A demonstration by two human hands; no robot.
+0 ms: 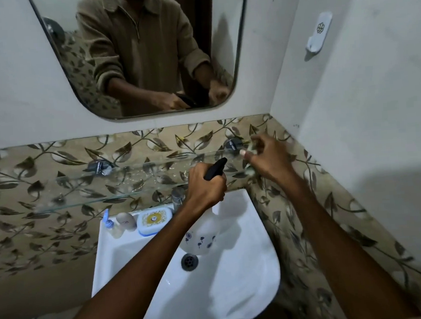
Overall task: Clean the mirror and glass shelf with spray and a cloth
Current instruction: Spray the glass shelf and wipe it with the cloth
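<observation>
1. The left hand (205, 184) has its grip curled round the black spray bottle (215, 169), nozzle aimed at 1 o'clock across the glass shelf (107, 189).
2. The right hand (266, 155), at 3 o'clock of the bottle, pinches a blurred pale cloth (248, 158) over the shelf's right end.
3. The mirror (147, 51) hangs at 12 o'clock, above both.
4. Risk: spray could hit the right hand or drift onto the soap box (155, 220) on the sink (237, 269) below.
5. Hard wiping near the bracket (232, 144) could strain the glass.
</observation>
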